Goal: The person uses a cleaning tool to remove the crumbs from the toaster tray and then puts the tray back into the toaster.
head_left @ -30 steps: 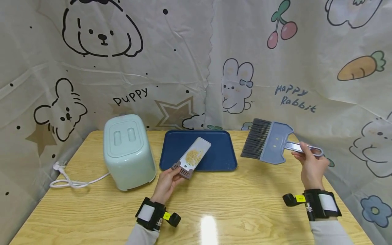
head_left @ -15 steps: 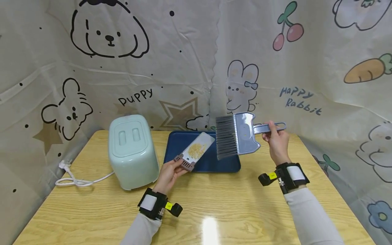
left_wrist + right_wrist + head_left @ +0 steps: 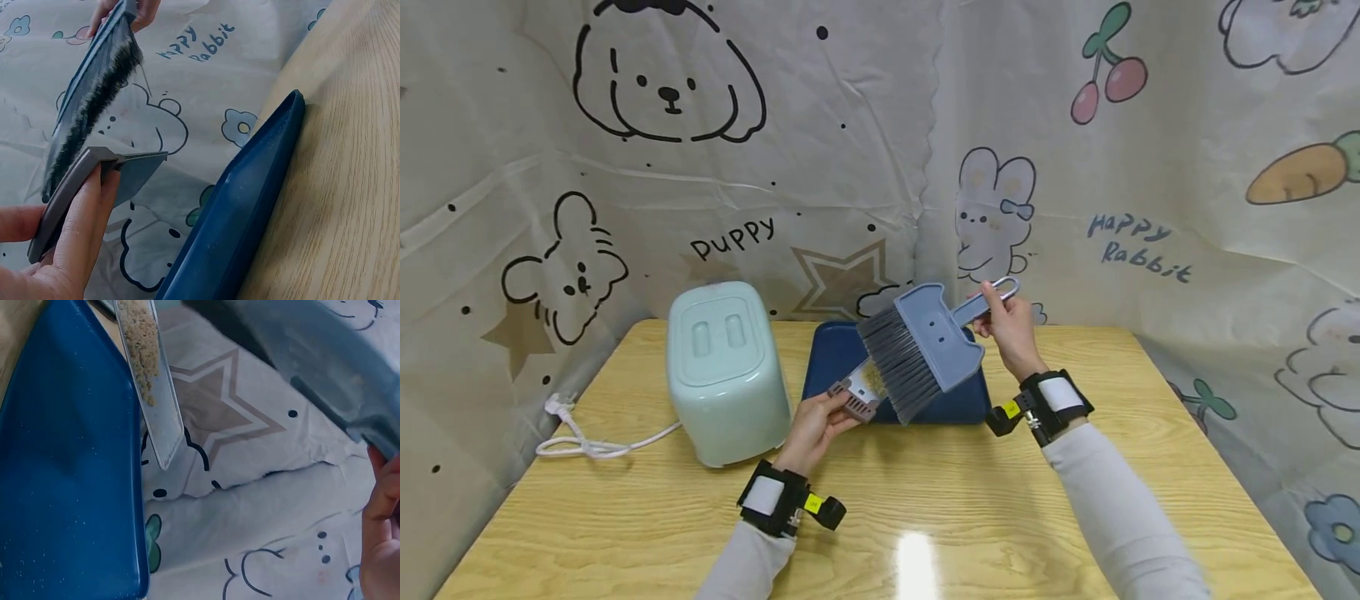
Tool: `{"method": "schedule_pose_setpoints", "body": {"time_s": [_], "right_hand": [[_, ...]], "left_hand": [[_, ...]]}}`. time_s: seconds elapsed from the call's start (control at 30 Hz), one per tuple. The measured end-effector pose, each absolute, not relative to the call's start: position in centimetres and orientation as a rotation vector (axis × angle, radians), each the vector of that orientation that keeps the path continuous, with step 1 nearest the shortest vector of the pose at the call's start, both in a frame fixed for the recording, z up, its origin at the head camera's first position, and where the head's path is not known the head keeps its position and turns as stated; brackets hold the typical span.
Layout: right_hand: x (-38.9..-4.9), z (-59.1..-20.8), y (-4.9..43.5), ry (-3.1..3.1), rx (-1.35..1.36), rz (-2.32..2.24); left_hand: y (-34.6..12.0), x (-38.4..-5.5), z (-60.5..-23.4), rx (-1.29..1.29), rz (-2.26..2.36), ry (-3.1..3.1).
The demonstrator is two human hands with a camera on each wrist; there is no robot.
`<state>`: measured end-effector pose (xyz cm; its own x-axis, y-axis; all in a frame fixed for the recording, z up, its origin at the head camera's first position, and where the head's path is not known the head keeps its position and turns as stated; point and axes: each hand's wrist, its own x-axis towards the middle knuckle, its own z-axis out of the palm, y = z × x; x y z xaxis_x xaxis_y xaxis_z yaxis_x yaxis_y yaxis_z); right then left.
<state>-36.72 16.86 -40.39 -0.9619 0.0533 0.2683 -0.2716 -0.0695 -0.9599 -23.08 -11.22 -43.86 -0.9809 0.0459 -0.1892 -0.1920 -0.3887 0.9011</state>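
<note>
My left hand (image 3: 808,433) pinches a toaster crumb tray (image 3: 853,398) by its grey slotted end, above the dark blue tray. Tan crumbs (image 3: 141,347) lie on the white surface of the crumb tray, as the right wrist view shows. My right hand (image 3: 1011,329) grips a blue-grey bench brush (image 3: 938,337) by its handle. Dark bristles (image 3: 898,367) point down and left, overlapping the far part of the crumb tray in the head view. From the left wrist, the bristles appear close over the crumb tray. The blue tray (image 3: 833,348) lies flat on the table beneath both.
A mint-green toaster (image 3: 722,379) with its lid on stands to the left of the blue tray. Its white cord and plug (image 3: 583,446) lie coiled beside it on the wooden table (image 3: 962,508). A printed cloth (image 3: 850,125) hangs behind the table.
My right hand has carried the brush leftward from the right side to over the crumb tray, tilting it on the way. My left hand and the crumb tray stay nearly in place.
</note>
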Motion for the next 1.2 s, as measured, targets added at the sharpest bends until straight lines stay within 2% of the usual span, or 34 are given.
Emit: {"method": "schedule_pose_setpoints", "body": {"time_s": [0.3, 0.5, 0.8, 1.1, 1.2], "right_hand": [[-30.8, -35.5, 12.4, -2.146, 0.311, 1.990], [-29.2, -34.0, 11.3, -2.222, 0.304, 1.977], [-30.7, -35.4, 11.6, -2.233, 0.240, 2.021], [-29.9, -34.6, 11.9, -2.246, 0.236, 2.039], [-35.4, -40.3, 14.0, -2.186, 0.330, 2.040]], "left_hand": [[-11.2, -23.0, -44.1, -0.171, 2.462, 1.657], [-11.0, -23.1, -44.3, -0.190, 2.458, 1.665], [-11.0, -23.1, -44.6, -0.207, 2.435, 1.727], [-11.3, -22.8, -44.6, -0.205, 2.424, 1.715], [-11.4, -22.9, -44.6, -0.198, 2.438, 1.706]]}}
